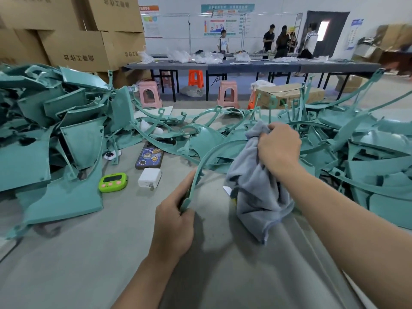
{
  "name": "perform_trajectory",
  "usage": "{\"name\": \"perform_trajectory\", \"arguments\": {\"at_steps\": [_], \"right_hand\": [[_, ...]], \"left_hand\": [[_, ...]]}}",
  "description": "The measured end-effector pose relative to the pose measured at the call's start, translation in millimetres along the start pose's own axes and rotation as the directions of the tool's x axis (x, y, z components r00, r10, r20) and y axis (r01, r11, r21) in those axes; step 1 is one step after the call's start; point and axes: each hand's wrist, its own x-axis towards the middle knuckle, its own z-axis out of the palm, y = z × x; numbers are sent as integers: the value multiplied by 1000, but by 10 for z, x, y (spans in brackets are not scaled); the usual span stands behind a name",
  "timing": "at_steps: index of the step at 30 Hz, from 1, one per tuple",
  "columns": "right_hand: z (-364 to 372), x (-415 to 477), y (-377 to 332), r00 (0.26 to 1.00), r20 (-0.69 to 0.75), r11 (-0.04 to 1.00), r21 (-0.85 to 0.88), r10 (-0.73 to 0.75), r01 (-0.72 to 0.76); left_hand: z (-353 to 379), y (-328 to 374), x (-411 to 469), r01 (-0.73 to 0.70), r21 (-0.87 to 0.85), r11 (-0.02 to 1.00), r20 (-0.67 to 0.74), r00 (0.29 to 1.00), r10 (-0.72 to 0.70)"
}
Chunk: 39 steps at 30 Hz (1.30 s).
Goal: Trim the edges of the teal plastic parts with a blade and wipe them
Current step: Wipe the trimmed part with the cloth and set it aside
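Teal strip [200,168]: long curved part. Its near end is in my left hand and it arcs up and right toward the cloth, lifted off the desk [78,253].
Left hand [176,224]: fingers curled round the strip's lower end, thumb laid along its edge.
Right hand [278,150]: fingers bunched tight on the grey cloth [256,197], most of which hangs loose below.
Blade: not in sight, so I judge this to be the wiping step.
Method: fold a pad of cloth over the strip and draw it along the arc away from my left hand. Hold the strip firmly, because a thin strip will probably flex and spring.
Edges: a trimmed rim may be sharp, so cloth goes between skin and plastic.
Open room: bare desk lies near me. The left pile [55,134] and right pile [367,157] crowd both sides.
Hazards: phone [149,156], timer [113,182] and charger [149,177] sit just left of the strip. I should swing its free end right, not over them.
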Motion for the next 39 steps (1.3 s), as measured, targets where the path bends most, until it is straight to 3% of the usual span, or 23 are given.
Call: {"name": "perform_trajectory", "arguments": {"at_steps": [2,5,7,9,11,12,14,16,18,21,23,26,30,32,34,37,39], "right_hand": [[-97,-7,-5,999,-9,997,75,-35,35],[-297,-155,-100,965,-18,939,227,-260,258],[-448,-286,-185,913,0,872,297,-408,390],[-499,-410,-198,855,92,836,285,-510,468],[-410,-625,-135,799,234,831,208,-554,516],[-331,-764,-88,765,295,820,173,-572,546],[-171,-1017,6,693,376,777,139,-615,614],[-63,-1156,96,644,480,756,63,-595,652],[-27,-1163,175,634,580,760,-39,-512,649],[-6,-1215,160,669,598,749,-166,-441,641],[49,-1399,70,675,516,691,-202,-527,694],[164,-1679,-29,597,419,626,-82,-684,775],[272,-1507,-59,525,383,571,7,-760,821],[328,-1457,-23,522,348,550,-24,-778,835],[386,-1460,44,566,298,576,-63,-768,815],[376,-1296,125,757,269,743,-174,-595,646],[343,-1083,143,817,315,811,-191,-483,553]], "left_hand": [[-44,-30,-19,-53,107,993,-36,998,57],[-64,-90,-22,-110,307,945,-12,993,119],[1,-102,5,-168,390,905,185,977,102],[102,-100,-5,-211,424,881,407,913,23],[117,-67,-59,-108,295,949,433,901,-32],[103,-73,-75,-44,231,972,347,937,-40],[61,-161,-52,45,236,971,25,998,-53],[-20,-238,24,265,265,927,-166,960,-227],[-49,-296,84,431,266,862,-115,902,-416],[-19,-311,87,451,62,890,-3,892,-452],[-6,-297,70,465,-94,880,65,885,-461],[-18,-300,45,503,-295,812,204,864,-461],[10,-304,81,514,-396,761,234,858,-457],[53,-279,87,495,-418,762,211,869,-448],[51,-261,84,504,-445,740,218,862,-457],[-23,-218,101,541,-468,698,247,839,-485],[-67,-218,121,556,-467,688,246,829,-503]]}}
